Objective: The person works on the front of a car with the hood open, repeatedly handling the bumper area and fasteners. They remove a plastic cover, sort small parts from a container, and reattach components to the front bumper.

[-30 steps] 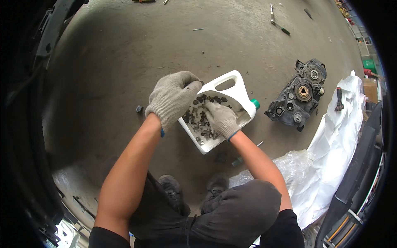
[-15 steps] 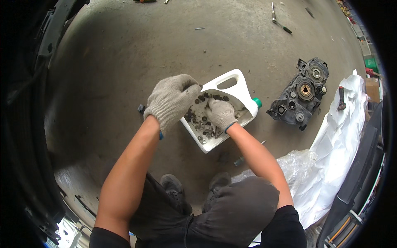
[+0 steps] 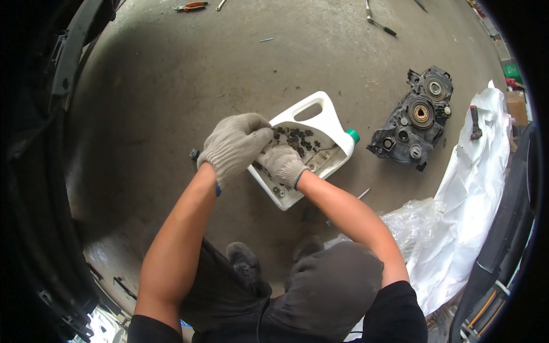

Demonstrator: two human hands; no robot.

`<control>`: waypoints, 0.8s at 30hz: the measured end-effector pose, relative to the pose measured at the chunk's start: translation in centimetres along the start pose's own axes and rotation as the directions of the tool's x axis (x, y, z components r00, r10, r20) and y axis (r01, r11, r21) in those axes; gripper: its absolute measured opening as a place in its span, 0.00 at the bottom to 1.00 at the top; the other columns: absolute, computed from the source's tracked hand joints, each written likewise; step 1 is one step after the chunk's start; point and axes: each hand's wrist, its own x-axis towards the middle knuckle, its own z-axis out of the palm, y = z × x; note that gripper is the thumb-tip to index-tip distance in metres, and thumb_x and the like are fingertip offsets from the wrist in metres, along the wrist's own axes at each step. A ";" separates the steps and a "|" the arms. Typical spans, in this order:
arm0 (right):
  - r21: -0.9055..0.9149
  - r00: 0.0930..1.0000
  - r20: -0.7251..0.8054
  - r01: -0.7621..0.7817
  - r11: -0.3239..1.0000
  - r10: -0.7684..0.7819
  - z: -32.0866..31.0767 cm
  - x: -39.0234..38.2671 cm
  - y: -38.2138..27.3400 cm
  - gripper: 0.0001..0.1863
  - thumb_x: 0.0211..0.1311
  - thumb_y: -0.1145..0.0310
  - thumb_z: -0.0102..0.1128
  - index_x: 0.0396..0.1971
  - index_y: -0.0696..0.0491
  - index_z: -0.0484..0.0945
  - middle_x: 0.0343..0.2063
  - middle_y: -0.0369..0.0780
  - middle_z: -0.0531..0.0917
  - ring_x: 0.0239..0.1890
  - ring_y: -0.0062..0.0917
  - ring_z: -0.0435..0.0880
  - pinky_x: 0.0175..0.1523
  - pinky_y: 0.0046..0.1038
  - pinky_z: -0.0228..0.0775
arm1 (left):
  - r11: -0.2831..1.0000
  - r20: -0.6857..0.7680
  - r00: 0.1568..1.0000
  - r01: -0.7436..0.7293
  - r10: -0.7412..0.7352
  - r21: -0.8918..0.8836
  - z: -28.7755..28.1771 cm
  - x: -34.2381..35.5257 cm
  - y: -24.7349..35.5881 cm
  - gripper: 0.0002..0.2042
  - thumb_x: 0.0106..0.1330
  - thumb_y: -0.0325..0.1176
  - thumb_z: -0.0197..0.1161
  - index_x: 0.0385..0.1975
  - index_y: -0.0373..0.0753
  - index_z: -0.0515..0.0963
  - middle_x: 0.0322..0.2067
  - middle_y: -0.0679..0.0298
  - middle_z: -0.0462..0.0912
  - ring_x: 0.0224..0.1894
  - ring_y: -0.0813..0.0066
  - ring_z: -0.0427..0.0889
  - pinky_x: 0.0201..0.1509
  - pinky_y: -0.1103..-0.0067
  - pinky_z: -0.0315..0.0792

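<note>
Knees and dark shoes (image 3: pixel 246 260) fill the lower centre of the frame, the person crouching on a concrete floor (image 3: pixel 171 86); just above them both gloved hands meet over a cut-open white jug (image 3: pixel 320 123) lying on its side at the frame's centre, green cap (image 3: pixel 353 136) to its right; the left hand (image 3: pixel 234 146), in a grey knit glove, has its fingers (image 3: pixel 260 134) curled shut over the jug's near-left rim, whether they pinch anything I cannot tell; the right hand (image 3: pixel 283 163) sits inside the jug, fingers bent down among small dark bolts and nuts (image 3: pixel 294 137), its grip hidden; right of the jug lies a black engine cover (image 3: pixel 414 120); white plastic sheeting (image 3: pixel 474 200) runs down the right edge; at the top lie pliers (image 3: pixel 190 6) and a screwdriver (image 3: pixel 378 22).
</note>
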 end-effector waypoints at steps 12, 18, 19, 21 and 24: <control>0.976 0.947 0.149 -0.094 -0.196 0.283 -6.6 -5.0 4.2 0.13 0.62 0.75 0.62 0.46 0.59 0.79 0.40 0.37 0.83 0.41 0.18 0.81 0.48 0.21 0.76 | 0.994 0.103 0.990 0.097 -0.101 0.045 -0.1 -0.1 -0.4 0.17 0.63 0.41 0.62 0.46 0.38 0.87 0.37 0.59 0.88 0.39 0.70 0.85 0.47 0.74 0.77; 0.813 0.962 0.042 0.123 -0.568 0.269 -9.5 -7.3 3.5 0.13 0.66 0.81 0.56 0.48 0.58 0.81 0.42 0.39 0.83 0.42 0.22 0.83 0.48 0.27 0.83 | 0.981 0.193 0.981 -0.046 0.010 0.186 1.9 0.8 -1.2 0.20 0.63 0.43 0.56 0.47 0.40 0.86 0.42 0.53 0.87 0.45 0.55 0.85 0.54 0.65 0.77; 0.804 0.963 0.012 0.150 -0.576 0.268 -9.4 -7.5 3.5 0.13 0.65 0.81 0.57 0.49 0.57 0.80 0.41 0.40 0.82 0.41 0.22 0.83 0.47 0.26 0.82 | 0.982 0.185 0.982 -0.076 0.044 0.170 2.0 0.8 -1.2 0.20 0.63 0.43 0.56 0.48 0.40 0.86 0.43 0.53 0.87 0.45 0.54 0.85 0.54 0.65 0.76; 0.782 0.963 -0.047 0.200 -0.590 0.264 -9.4 -7.7 3.5 0.14 0.65 0.79 0.59 0.50 0.55 0.79 0.39 0.41 0.82 0.38 0.24 0.83 0.43 0.24 0.81 | 0.998 0.170 0.985 0.029 -0.018 -0.064 2.0 0.6 -1.0 0.18 0.67 0.39 0.58 0.49 0.36 0.85 0.41 0.56 0.88 0.43 0.64 0.86 0.51 0.70 0.78; 0.724 0.960 -0.130 0.263 -0.637 0.248 -9.9 -8.1 3.4 0.14 0.66 0.77 0.58 0.51 0.54 0.78 0.39 0.42 0.82 0.37 0.26 0.82 0.44 0.27 0.81 | 0.844 0.255 0.965 0.188 -0.063 -0.503 1.9 0.8 -0.7 0.15 0.71 0.36 0.60 0.48 0.32 0.83 0.39 0.57 0.87 0.42 0.70 0.85 0.50 0.76 0.79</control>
